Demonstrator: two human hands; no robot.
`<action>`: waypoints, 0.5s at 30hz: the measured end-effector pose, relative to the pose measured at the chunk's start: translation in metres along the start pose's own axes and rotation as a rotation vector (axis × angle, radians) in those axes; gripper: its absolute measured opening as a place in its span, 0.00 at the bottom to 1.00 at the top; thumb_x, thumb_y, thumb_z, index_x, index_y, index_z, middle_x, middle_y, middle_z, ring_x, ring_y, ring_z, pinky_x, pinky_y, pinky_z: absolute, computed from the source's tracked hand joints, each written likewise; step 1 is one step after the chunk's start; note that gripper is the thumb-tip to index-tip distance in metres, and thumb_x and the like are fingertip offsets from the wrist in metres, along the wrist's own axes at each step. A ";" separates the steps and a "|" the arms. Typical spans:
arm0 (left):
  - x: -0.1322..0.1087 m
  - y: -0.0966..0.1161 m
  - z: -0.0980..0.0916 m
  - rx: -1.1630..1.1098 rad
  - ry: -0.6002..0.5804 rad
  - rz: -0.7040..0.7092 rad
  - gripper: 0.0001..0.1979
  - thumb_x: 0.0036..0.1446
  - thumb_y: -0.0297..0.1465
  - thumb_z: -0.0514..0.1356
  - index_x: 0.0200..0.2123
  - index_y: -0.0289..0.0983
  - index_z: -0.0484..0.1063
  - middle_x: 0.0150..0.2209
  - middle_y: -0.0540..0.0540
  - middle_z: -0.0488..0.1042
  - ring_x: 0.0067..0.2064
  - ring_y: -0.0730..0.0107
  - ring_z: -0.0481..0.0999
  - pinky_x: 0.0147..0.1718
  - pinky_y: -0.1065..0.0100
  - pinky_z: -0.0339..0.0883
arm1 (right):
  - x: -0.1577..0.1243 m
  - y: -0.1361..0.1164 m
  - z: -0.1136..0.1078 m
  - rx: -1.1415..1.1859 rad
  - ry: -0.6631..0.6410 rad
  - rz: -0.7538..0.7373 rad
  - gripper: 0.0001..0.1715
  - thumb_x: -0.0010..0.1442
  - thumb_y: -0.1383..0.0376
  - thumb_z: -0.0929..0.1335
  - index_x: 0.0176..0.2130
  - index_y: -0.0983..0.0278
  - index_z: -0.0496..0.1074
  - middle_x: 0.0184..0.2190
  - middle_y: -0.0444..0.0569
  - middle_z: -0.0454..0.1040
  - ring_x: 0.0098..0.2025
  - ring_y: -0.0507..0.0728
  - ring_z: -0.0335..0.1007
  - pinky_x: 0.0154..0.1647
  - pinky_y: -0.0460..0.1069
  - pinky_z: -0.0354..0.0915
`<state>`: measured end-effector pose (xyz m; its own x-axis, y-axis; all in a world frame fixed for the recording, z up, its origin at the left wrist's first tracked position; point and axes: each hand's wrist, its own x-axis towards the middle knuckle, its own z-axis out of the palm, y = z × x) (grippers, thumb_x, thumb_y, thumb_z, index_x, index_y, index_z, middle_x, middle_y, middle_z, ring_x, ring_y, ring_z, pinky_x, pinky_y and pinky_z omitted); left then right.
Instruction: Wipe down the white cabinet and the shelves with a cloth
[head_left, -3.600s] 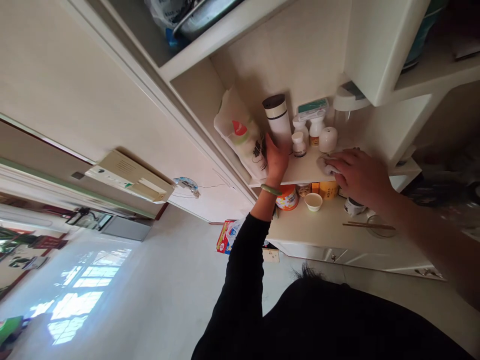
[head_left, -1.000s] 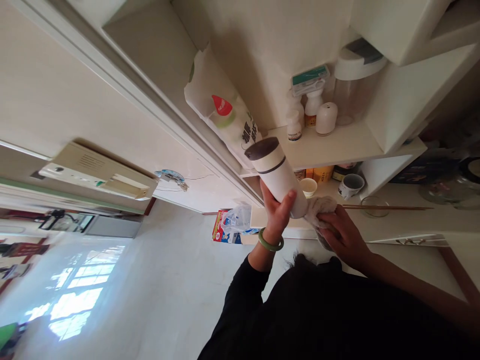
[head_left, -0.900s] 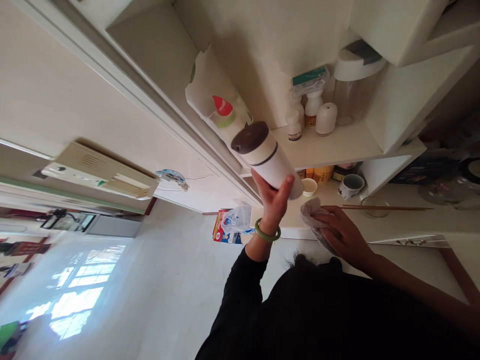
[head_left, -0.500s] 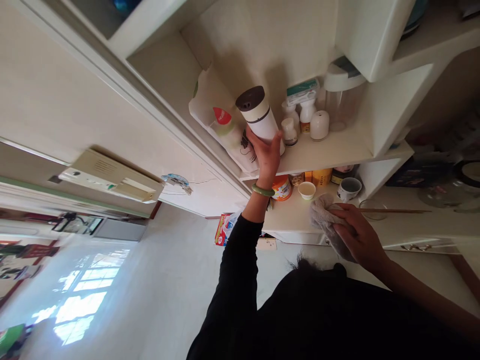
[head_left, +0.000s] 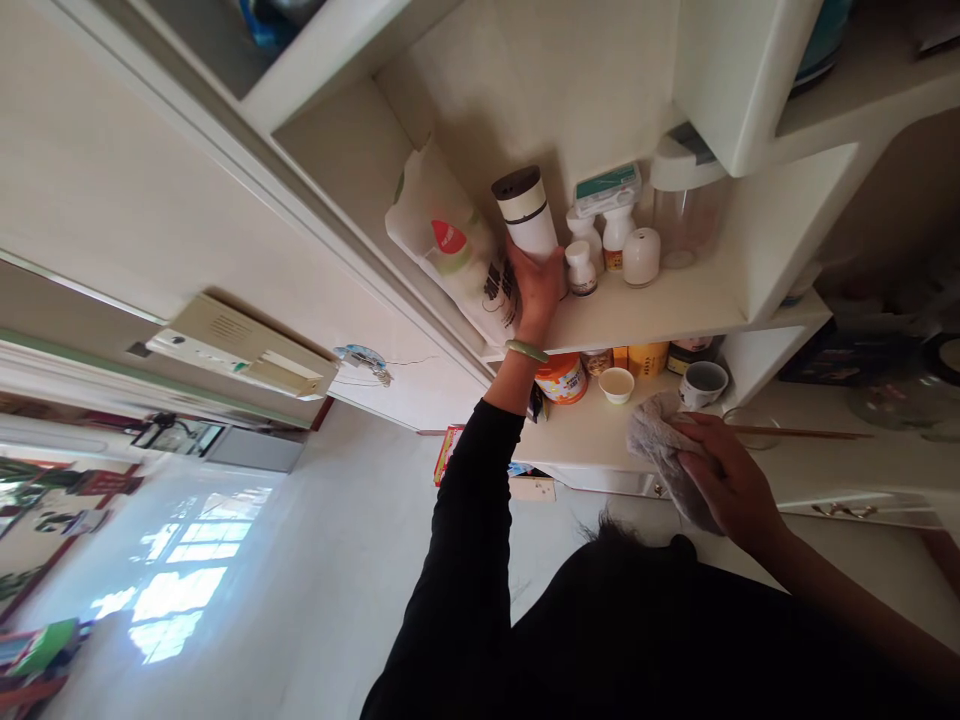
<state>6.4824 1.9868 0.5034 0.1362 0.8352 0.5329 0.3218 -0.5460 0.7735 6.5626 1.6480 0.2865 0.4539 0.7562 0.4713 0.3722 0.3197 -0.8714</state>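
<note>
My left hand (head_left: 536, 285), with a green bangle at the wrist, is wrapped round the lower part of a white cylindrical bottle (head_left: 534, 235) with a dark brown lid. The bottle leans slightly on the upper shelf (head_left: 645, 300); whether its base touches the shelf is hidden. To its left stands a pale plastic bag (head_left: 450, 250) with a red drop mark. Small white bottles (head_left: 581, 268) stand just to the right of it. Lower right, my right hand (head_left: 731, 480) grips a bunched grey cloth (head_left: 664, 450) in front of the lower shelf.
A clear canister (head_left: 686, 215) with a white lid stands at the right of the upper shelf. Below are an orange-lidded tub (head_left: 561, 380), a small cream cup (head_left: 616, 385) and a patterned mug (head_left: 703, 384). An intercom handset (head_left: 244, 345) is on the wall at left.
The white bottle, in my left hand, has moved back deeper into the shelf and stands more upright. The grey cloth remains in my right hand, and the view has shifted slightly.
</note>
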 end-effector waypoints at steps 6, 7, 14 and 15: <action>-0.001 -0.002 -0.015 0.001 -0.101 0.001 0.50 0.61 0.50 0.82 0.80 0.50 0.68 0.70 0.39 0.81 0.89 0.47 0.58 0.87 0.52 0.56 | -0.001 0.004 -0.001 -0.017 -0.005 -0.001 0.18 0.79 0.53 0.72 0.60 0.53 0.88 0.61 0.55 0.84 0.62 0.69 0.85 0.66 0.65 0.81; -0.001 -0.004 -0.016 0.003 -0.101 0.003 0.50 0.61 0.47 0.83 0.81 0.52 0.68 0.71 0.40 0.81 0.88 0.48 0.59 0.87 0.53 0.57 | -0.001 0.005 -0.001 -0.021 -0.005 -0.003 0.18 0.79 0.52 0.72 0.60 0.52 0.88 0.61 0.55 0.84 0.62 0.69 0.84 0.67 0.65 0.81; 0.009 -0.013 0.000 0.013 -0.018 0.020 0.40 0.71 0.28 0.75 0.79 0.39 0.64 0.78 0.36 0.72 0.85 0.57 0.64 0.88 0.55 0.54 | 0.000 0.007 -0.001 -0.013 0.001 -0.012 0.18 0.80 0.52 0.71 0.60 0.53 0.87 0.61 0.55 0.84 0.63 0.68 0.84 0.67 0.64 0.80; 0.010 -0.013 0.002 0.017 -0.023 0.012 0.36 0.73 0.30 0.75 0.77 0.38 0.66 0.77 0.36 0.73 0.86 0.57 0.62 0.88 0.53 0.52 | 0.000 0.007 -0.001 -0.013 0.000 -0.007 0.18 0.80 0.52 0.71 0.61 0.53 0.87 0.61 0.55 0.84 0.63 0.68 0.84 0.67 0.65 0.80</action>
<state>6.4812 2.0028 0.4981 0.1616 0.8300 0.5339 0.3360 -0.5549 0.7611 6.5663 1.6495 0.2807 0.4515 0.7540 0.4771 0.3858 0.3171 -0.8664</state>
